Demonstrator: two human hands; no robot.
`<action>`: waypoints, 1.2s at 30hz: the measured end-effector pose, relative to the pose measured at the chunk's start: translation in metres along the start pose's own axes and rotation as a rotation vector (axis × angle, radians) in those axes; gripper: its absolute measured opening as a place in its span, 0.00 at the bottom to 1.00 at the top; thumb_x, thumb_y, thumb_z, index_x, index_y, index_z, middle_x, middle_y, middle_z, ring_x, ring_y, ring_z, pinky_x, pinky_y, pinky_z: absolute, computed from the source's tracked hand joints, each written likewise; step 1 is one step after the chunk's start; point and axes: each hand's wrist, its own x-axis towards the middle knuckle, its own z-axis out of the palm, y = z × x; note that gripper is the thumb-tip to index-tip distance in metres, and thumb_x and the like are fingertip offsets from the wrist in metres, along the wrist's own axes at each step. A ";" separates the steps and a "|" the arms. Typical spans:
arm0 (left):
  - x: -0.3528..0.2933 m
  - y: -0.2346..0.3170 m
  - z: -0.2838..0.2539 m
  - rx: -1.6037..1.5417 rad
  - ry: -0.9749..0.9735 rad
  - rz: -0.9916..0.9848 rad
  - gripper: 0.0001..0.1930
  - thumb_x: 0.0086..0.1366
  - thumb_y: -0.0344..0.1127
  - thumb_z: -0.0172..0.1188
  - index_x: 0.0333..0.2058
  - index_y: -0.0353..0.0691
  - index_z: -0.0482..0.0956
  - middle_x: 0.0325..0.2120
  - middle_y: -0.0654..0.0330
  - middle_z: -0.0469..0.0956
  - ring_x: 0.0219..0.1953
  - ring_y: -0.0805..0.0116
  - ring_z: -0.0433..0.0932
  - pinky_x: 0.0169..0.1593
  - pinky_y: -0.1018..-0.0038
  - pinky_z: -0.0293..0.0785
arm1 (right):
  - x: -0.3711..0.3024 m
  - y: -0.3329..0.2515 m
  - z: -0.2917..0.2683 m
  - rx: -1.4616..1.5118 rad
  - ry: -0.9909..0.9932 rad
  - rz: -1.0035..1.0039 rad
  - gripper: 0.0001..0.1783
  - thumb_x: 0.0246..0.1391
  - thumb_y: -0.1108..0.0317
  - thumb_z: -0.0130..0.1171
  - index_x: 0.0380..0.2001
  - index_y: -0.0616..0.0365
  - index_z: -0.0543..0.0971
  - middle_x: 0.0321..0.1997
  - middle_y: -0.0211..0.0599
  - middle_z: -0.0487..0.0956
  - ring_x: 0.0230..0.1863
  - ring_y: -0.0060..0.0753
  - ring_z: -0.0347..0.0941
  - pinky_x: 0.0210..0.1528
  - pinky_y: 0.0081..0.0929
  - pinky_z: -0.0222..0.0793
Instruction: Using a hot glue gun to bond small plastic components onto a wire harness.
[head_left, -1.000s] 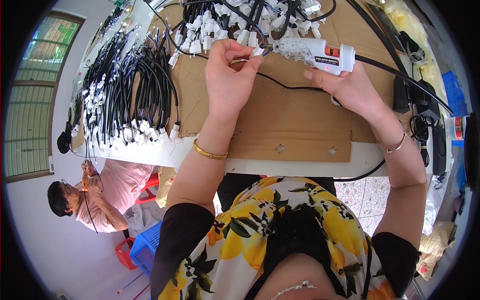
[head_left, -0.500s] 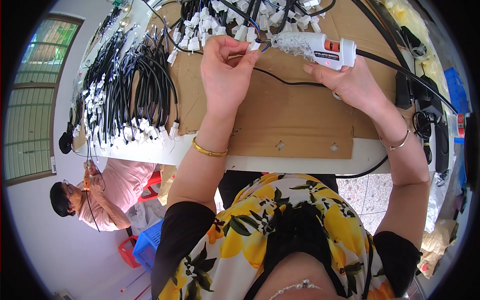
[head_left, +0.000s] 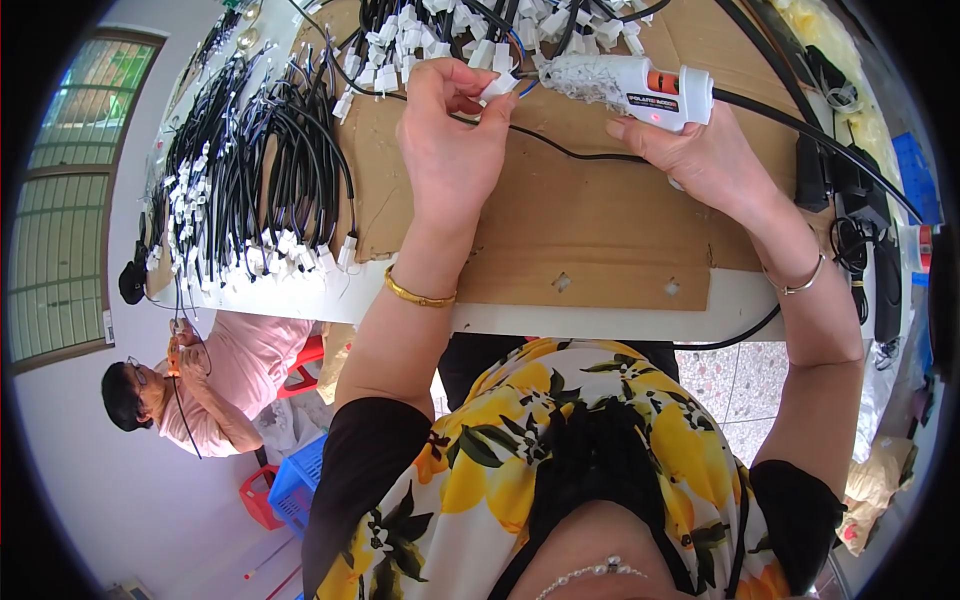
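Between the thumb and fingers of my left hand (head_left: 455, 130) is a small white plug connector (head_left: 499, 87) with thin wires coming out of it. My right hand (head_left: 695, 155) grips a white hot glue gun (head_left: 640, 92) by its handle; a black glue stick (head_left: 815, 135) runs out of its back. Clear hardened glue coats the gun's front. Its nozzle points left, close beside the connector; whether the two touch I cannot tell. Past my left fingers lies a heap of black cables with white connectors (head_left: 405, 40).
A brown cardboard sheet (head_left: 590, 240) covers the white table (head_left: 560, 322). Bundled black cables (head_left: 310, 170) lie along the left. Black power adapters and a coiled cord (head_left: 848, 245) sit at the right edge. At lower left another person (head_left: 245, 365) holds a cable near a blue crate (head_left: 297, 485).
The connector in my left hand has tilted and shifted slightly left. The glue gun has moved a little to the left with its nozzle by the connector.
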 end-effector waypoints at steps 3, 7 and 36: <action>0.000 0.000 0.000 0.049 0.012 0.037 0.16 0.40 0.20 0.62 0.28 0.37 0.65 0.23 0.61 0.73 0.20 0.72 0.70 0.24 0.78 0.69 | 0.000 0.003 0.001 0.001 0.000 -0.003 0.12 0.43 0.62 0.59 0.28 0.58 0.73 0.16 0.19 0.68 0.16 0.08 0.54 0.16 0.11 0.51; 0.000 -0.002 0.001 0.087 0.014 0.093 0.16 0.39 0.20 0.62 0.27 0.37 0.65 0.23 0.61 0.72 0.20 0.70 0.69 0.24 0.77 0.68 | 0.001 0.007 0.000 -0.004 -0.002 -0.029 0.13 0.43 0.62 0.59 0.28 0.59 0.73 0.16 0.20 0.68 0.16 0.09 0.54 0.16 0.11 0.51; -0.001 0.005 0.000 0.223 0.024 0.219 0.14 0.38 0.20 0.62 0.23 0.37 0.66 0.23 0.61 0.71 0.22 0.67 0.68 0.27 0.75 0.66 | -0.001 0.001 -0.001 0.033 -0.015 -0.009 0.12 0.43 0.62 0.60 0.28 0.58 0.72 0.15 0.19 0.66 0.16 0.09 0.53 0.16 0.11 0.49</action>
